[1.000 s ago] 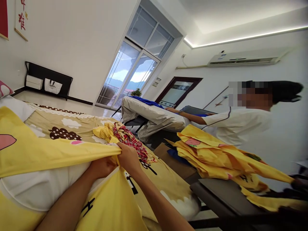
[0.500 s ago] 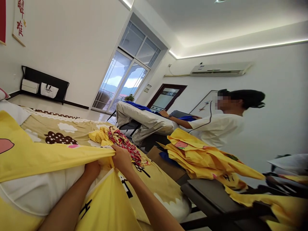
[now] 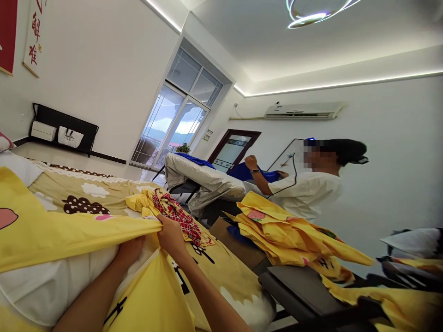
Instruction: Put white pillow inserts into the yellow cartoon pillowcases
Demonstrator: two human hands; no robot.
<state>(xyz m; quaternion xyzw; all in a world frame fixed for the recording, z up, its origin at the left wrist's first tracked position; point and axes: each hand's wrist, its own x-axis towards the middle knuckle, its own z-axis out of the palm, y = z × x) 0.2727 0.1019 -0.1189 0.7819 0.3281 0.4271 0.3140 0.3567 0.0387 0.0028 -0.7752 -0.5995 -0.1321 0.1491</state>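
A yellow pillowcase [image 3: 79, 230] with pink and black prints spreads across the lower left, its opening pulled wide. Inside that opening a white pillow [image 3: 51, 281] shows. My right hand [image 3: 171, 234] is closed on the pillowcase's edge and holds it up taut. My left hand [image 3: 130, 252] reaches into the opening beside the pillow, with its fingers hidden under the yellow fabric. Just beyond my right hand, a red checked cloth [image 3: 178, 214] lies bunched with more yellow fabric on the bed.
A patterned bed [image 3: 117, 191] extends ahead. To the right, a heap of yellow cloths [image 3: 277, 230] rests by a dark chair [image 3: 297, 286] and a cardboard box [image 3: 224, 235]. Past it, a person in a white shirt [image 3: 304, 189] handles blue cloth [image 3: 242, 170] at a covered table [image 3: 221, 184].
My hands keep nearly the same hold on the pillowcase while the view tilts slightly upward. The other person has raised a hand, lifting the blue cloth.
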